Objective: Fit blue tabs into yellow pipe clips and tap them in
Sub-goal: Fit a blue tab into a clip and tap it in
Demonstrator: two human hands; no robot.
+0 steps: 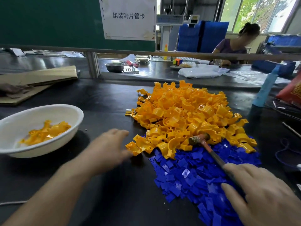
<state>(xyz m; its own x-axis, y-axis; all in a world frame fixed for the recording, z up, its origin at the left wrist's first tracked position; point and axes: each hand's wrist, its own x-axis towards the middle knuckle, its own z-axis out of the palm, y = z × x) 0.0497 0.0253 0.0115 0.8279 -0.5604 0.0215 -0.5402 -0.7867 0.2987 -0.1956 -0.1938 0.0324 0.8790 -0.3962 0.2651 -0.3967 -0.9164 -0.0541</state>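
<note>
Big heap of yellow clips (187, 111) sits mid-bench, right of centre, on the dark bench (105, 98). The blue tabs (187, 176) are spread in a flat pile btw. that heap and the near edge, touching and partly under the clips' near side.

The left hand (109, 147) is blurred, fingers stretched out and open, tips just at the loose clips on the heap's near-left fringe; can't tell if it touches one. The right hand (263, 193), nr. the near right corner, grips the handle of a small mallet (199, 139) btw. thumb and fingers. The mallet's head lies on the clips where yellow meets blue, w/ the handle crossing over the tabs.

By the left edge is a white bowl (78, 111) w/ a few clips in it. Folded cardboard (40, 75) lies at the far left corner. A paper sign (128, 17) hangs above the far edge. Another person (232, 44) sits at the next table beyond.
</note>
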